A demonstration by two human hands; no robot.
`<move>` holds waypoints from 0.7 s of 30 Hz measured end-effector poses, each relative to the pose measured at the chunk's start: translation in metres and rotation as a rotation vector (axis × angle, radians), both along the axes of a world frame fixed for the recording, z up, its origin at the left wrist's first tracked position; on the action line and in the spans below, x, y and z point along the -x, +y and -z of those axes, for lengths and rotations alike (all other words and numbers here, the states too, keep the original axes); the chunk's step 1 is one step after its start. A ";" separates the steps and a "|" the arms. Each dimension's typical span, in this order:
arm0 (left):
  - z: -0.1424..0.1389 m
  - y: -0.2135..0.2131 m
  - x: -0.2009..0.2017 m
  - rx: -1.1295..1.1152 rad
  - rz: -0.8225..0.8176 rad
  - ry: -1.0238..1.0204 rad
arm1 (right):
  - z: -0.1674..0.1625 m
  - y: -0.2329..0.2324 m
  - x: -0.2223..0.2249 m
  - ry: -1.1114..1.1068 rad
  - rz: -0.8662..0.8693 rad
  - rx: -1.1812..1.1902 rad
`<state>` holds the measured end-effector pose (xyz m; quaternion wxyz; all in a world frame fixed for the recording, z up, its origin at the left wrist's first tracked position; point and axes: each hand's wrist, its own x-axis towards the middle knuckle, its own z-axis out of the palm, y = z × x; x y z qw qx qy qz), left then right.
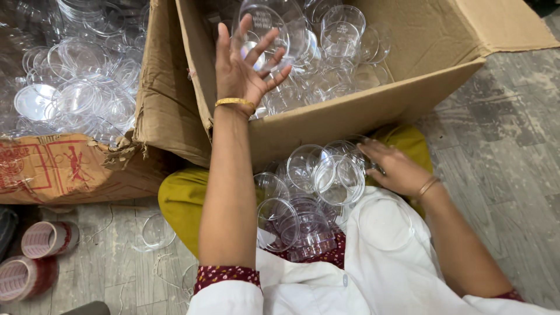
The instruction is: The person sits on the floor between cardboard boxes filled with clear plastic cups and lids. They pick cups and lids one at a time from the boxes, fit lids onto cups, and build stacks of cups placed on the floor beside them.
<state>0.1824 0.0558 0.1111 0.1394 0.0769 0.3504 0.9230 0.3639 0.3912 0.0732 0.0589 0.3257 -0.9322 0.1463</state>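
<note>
Left hand (245,67) hovers open-fingered, holding nothing, over the cardboard box (361,114); right hand (396,169) rests on clear plastic cups (326,175) in the lap, grip unclear.

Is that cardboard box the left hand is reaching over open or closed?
Open. The cardboard box has its flaps folded outward, and clear plastic containers show inside. The left hand hovers above them, fingers spread.

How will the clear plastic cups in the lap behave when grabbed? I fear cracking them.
The clear plastic cups look thin-walled, so probably very light and apt to flex or dent under a squeeze. They lie on their sides in a loose pile, so they may roll or scatter when the right hand nudges them. The glossy walls could be slippery.
</note>
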 end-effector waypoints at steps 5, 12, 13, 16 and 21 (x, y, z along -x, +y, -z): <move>0.001 0.002 -0.005 0.244 -0.087 -0.100 | -0.057 -0.019 -0.015 -0.565 0.766 -0.099; 0.001 0.001 -0.011 0.160 -0.071 -0.131 | -0.120 -0.085 0.067 0.262 0.185 0.652; 0.000 0.002 -0.011 0.176 -0.066 -0.125 | -0.115 -0.101 0.092 0.329 0.116 0.640; -0.002 0.002 -0.011 0.221 -0.054 -0.125 | -0.091 -0.135 0.135 0.189 0.014 0.650; 0.002 0.001 -0.011 0.303 -0.069 -0.114 | -0.056 -0.137 0.155 -0.220 -0.078 0.892</move>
